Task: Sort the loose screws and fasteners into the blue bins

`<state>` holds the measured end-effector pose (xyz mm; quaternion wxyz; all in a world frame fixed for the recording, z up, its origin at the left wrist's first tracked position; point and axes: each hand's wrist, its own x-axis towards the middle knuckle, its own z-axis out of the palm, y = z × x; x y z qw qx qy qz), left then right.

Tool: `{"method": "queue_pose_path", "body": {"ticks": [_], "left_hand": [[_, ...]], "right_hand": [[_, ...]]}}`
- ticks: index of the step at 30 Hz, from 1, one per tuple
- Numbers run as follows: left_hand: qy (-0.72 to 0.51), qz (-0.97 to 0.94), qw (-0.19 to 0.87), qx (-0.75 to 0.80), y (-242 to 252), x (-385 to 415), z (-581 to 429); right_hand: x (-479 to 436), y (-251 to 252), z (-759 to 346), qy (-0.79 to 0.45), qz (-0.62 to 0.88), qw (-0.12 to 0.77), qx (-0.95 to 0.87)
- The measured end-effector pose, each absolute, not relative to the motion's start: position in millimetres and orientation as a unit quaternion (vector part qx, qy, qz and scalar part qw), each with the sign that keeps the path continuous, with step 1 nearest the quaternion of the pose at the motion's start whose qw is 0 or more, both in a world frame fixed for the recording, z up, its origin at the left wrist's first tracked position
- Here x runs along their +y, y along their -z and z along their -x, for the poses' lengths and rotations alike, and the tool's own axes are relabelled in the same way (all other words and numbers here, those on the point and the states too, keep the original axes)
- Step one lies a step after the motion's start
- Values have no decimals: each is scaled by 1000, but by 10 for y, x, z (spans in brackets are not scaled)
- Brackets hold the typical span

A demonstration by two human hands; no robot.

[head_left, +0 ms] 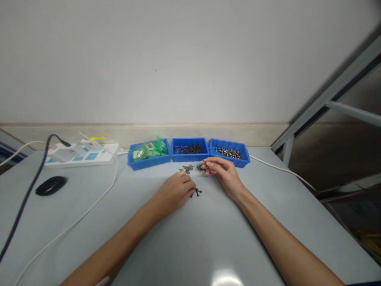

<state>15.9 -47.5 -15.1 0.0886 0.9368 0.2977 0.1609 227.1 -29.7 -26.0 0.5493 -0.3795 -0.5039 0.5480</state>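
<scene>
My left hand (175,190) rests low over the table with its fingers curled together. Beside its fingertips lie a few small black screws (197,192), partly hidden by the hand. What those fingers hold, if anything, is too small to make out. My right hand (224,174) is pinched, thumb against forefinger, next to a small heap of dark and brassy metal pieces (199,168). Anything in that pinch is too tiny to name. Between the hands and the bins is a loose pile of silvery metal parts (188,169).
Three blue bins line the wall: the left bin (150,162) with a green plastic bag (153,149), the middle bin (190,158) with dark screws, the right bin (242,161) with shiny fasteners. A power strip (98,158), black mouse (51,185) and white cable (86,212) lie left.
</scene>
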Motion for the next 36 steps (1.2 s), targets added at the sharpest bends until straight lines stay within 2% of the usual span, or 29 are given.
{"method": "queue_pose_path", "body": {"ticks": [11, 22, 31, 36], "left_hand": [[-163, -928, 96, 322, 133, -484, -155], [-227, -901, 130, 345, 137, -446, -97], [-372, -830, 183, 371, 64, -472, -128], [-393, -813, 190, 386, 30, -470, -128]], "right_hand": [[-298, 264, -2281, -542, 375, 545, -518], [-336, 237, -2249, -531, 390, 523, -540], [-381, 179, -2227, -459, 427, 480, -614], [-404, 183, -2210, -460, 417, 454, -639]]}}
